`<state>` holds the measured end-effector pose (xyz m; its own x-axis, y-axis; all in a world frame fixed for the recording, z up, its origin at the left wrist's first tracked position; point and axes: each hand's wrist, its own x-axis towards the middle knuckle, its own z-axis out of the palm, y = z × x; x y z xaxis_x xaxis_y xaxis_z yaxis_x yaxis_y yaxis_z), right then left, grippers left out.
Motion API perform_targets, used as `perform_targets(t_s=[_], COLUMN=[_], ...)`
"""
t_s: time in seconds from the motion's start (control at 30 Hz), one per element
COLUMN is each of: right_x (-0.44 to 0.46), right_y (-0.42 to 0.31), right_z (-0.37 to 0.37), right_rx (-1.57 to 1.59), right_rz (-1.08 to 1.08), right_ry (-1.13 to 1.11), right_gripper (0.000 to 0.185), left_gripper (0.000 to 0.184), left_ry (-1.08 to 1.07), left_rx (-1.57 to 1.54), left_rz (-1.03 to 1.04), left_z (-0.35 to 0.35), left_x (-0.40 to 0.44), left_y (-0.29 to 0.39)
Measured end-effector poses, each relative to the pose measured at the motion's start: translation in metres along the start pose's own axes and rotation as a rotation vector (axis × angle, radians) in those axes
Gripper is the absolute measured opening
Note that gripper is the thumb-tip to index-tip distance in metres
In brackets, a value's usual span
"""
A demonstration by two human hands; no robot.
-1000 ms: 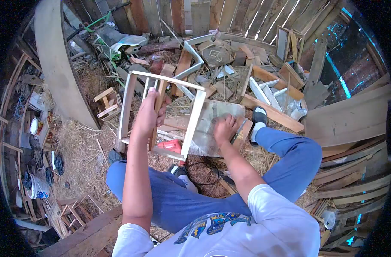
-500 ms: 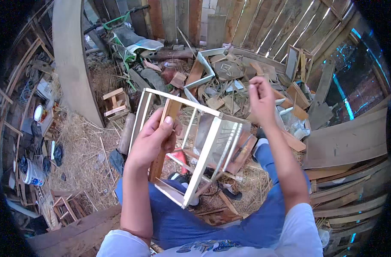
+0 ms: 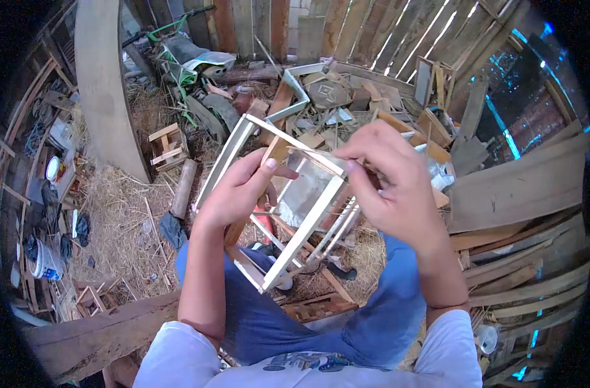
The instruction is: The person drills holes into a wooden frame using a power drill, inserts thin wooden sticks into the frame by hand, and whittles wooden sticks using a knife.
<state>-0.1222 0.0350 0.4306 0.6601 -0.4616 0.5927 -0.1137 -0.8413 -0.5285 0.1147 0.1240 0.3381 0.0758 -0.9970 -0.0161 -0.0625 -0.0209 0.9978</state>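
Observation:
A small wooden frame [image 3: 303, 234] made of pale strips is tilted above my lap. My left hand [image 3: 237, 191] is closed around a brown wooden slat [image 3: 277, 150] that runs along the frame, its thumb lying on top. My right hand [image 3: 395, 184] is at the frame's upper right corner, thumb and fingers pinched together. Whatever sits between those fingertips is too small and too covered to name. Thin pale rods show below the right hand on the frame's side.
Wood scraps [image 3: 327, 94] are heaped in front by a plank wall. A small wooden crate [image 3: 168, 145] and a log [image 3: 184, 187] lie on the straw floor at left. A white bucket [image 3: 48, 262] stands further left. Boards [image 3: 518, 194] are stacked at right.
My right hand has come down and inward from above the scrap heap to the frame's corner. The frame has tilted slightly, with my left hand still holding the slat.

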Motion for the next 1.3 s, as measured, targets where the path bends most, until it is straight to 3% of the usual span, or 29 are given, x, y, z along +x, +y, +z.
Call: perform_targets(t_s=[0.23,0.57,0.77,0.83,0.97,1.03,1.07,1.3], right_x=[-0.025,-0.064,-0.098,-0.106,-0.116,-0.116,-0.114,-0.114], right_y=[-0.012,-0.012,-0.036,-0.043,-0.047,-0.048,-0.049,-0.051], right_z=[-0.014,-0.014,-0.046,-0.057,-0.07,-0.073,-0.074,-0.075], right_rx=[-0.297,-0.324,-0.362,-0.478,-0.496,-0.531,-0.527,-0.506], right_rz=[0.108,0.098,0.195,0.134,0.143,0.046,0.04,-0.093], right_ry=[-0.024,-0.016,-0.043,-0.038,-0.074,-0.056,-0.052,-0.052], right_gripper=[0.009,0.009,0.013,0.015,0.016,0.018,0.018,0.025], left_gripper=[0.045,0.039,0.047,0.047,0.039,0.044,0.039,0.037], left_ry=[-0.038,-0.085,-0.063,-0.09,0.032,0.034,0.045,0.192], left_rx=[-0.03,-0.031,0.064,0.094,0.067,0.114,0.149,0.072], left_rz=[0.059,0.013,0.017,0.036,0.002,0.045,0.102,0.076], left_z=[0.029,0.075,0.118,0.129,0.143,0.141,0.141,0.154], left_x=[0.007,-0.024,-0.034,-0.038,-0.047,-0.05,-0.052,-0.075], left_y=[-0.006,-0.007,0.024,0.031,0.044,0.047,0.049,0.044])
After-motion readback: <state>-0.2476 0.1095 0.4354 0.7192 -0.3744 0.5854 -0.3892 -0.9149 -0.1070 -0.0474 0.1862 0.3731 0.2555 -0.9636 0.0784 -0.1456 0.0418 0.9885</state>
